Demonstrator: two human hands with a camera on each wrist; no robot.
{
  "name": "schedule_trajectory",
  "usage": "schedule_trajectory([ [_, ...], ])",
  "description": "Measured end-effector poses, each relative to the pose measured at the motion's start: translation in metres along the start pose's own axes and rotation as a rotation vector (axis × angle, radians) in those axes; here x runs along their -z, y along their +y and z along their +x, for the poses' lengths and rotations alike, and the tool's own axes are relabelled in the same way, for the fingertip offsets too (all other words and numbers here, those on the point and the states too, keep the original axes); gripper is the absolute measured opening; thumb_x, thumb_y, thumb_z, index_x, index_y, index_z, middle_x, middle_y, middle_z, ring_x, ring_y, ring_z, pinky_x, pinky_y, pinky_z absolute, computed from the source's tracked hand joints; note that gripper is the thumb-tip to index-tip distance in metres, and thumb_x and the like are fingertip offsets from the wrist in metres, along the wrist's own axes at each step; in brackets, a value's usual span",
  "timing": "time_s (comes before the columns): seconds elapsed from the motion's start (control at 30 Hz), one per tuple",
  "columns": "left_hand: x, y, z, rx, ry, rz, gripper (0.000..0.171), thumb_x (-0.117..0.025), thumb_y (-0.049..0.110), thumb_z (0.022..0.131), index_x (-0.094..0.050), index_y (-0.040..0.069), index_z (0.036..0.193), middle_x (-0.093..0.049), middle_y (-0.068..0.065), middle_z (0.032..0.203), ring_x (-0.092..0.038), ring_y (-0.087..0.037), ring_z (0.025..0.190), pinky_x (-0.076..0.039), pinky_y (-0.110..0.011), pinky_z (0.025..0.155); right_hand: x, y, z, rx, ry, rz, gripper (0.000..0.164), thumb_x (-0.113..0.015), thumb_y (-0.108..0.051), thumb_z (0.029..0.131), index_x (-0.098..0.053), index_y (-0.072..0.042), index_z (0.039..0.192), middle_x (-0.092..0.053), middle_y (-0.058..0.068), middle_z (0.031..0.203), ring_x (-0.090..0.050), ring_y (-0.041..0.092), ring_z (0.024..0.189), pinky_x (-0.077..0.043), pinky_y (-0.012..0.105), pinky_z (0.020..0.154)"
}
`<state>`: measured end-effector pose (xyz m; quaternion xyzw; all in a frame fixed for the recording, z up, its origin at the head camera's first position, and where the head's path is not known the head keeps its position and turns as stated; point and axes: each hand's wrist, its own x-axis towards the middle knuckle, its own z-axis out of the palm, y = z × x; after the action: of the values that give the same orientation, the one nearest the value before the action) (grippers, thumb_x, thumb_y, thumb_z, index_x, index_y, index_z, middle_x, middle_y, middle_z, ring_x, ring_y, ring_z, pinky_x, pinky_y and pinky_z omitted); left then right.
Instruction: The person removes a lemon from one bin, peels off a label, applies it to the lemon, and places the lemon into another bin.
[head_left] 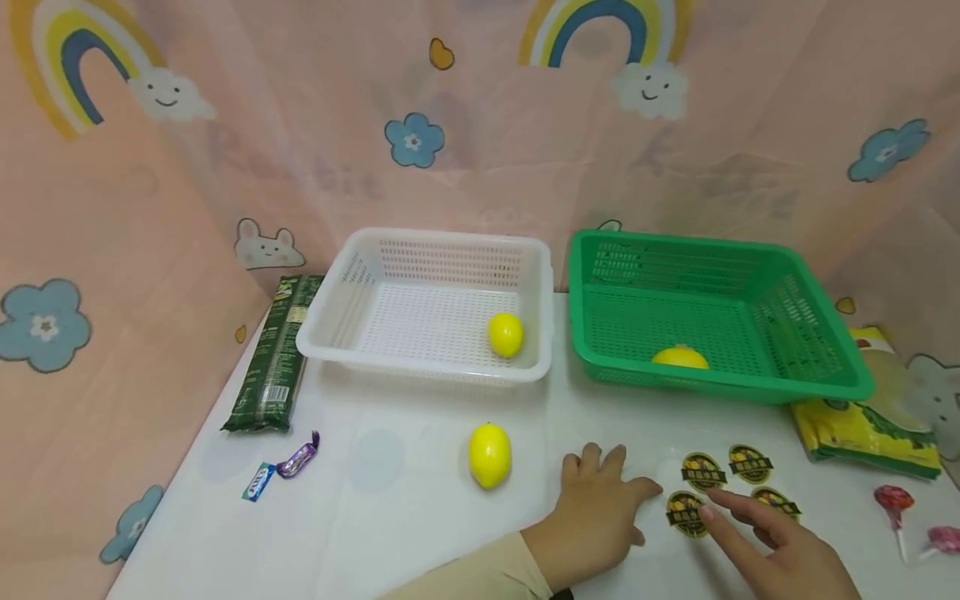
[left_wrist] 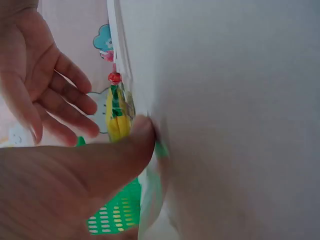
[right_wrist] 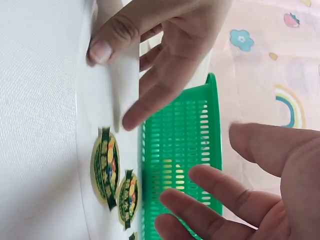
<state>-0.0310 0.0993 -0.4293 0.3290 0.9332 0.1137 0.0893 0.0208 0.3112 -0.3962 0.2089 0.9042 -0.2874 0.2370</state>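
Note:
Several round black-and-gold stickers [head_left: 703, 472] lie on a clear sheet on the white table. My left hand [head_left: 596, 517] rests beside them, its fingers spread and its thumb and index finger down at the sheet's left end. In the left wrist view its thumb [left_wrist: 135, 142] presses close to the table surface. My right hand [head_left: 783, 546] hovers over the near stickers, fingers loosely extended with nothing between them. In the right wrist view two stickers [right_wrist: 106, 170] show below my left hand. A yellow lemon [head_left: 490, 455] lies left of my left hand.
Behind stand a white basket [head_left: 423, 368] and a green basket [head_left: 720, 385], each with one lemon inside. A dark green packet [head_left: 273, 358] and two wrapped candies [head_left: 298, 460] lie left. At right are a yellow packet [head_left: 870, 437] and two lollipops [head_left: 894, 498].

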Motion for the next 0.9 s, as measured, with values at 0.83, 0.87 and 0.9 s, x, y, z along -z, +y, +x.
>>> schedule_trajectory([
  [0.83, 0.041, -0.028, -0.066, 0.233, 0.348, -1.663, 0.034, -0.055, -0.018, 0.094, -0.071, 0.001, 0.117, -0.062, 0.000, 0.131, -0.046, -0.021, 0.136, -0.036, -0.036, 0.111, -0.034, -0.056, -0.043, 0.345, 0.563, 0.171, 0.054, -0.089, -0.037, 0.089, -0.073, -0.012, 0.134, -0.060, 0.010, 0.131, -0.052, 0.022, 0.103, -0.044, 0.024, 0.069],
  [0.87, 0.040, -0.027, -0.066, 0.239, 0.355, -1.684, 0.033, -0.055, -0.018, 0.094, -0.070, 0.000, 0.117, -0.060, -0.001, 0.133, -0.045, -0.021, 0.135, -0.038, -0.035, 0.109, -0.035, -0.057, -0.043, 0.357, 0.582, 0.184, 0.051, -0.090, -0.035, 0.088, -0.075, -0.013, 0.132, -0.062, 0.009, 0.130, -0.052, 0.017, 0.103, -0.044, 0.022, 0.069],
  [0.9, 0.038, -0.026, -0.067, 0.244, 0.360, -1.699, 0.032, -0.055, -0.018, 0.094, -0.069, -0.001, 0.117, -0.059, -0.001, 0.135, -0.045, -0.020, 0.134, -0.040, -0.034, 0.108, -0.037, -0.057, -0.043, 0.372, 0.601, 0.197, 0.048, -0.090, -0.031, 0.088, -0.076, -0.013, 0.130, -0.063, 0.008, 0.128, -0.052, 0.012, 0.103, -0.043, 0.020, 0.069],
])
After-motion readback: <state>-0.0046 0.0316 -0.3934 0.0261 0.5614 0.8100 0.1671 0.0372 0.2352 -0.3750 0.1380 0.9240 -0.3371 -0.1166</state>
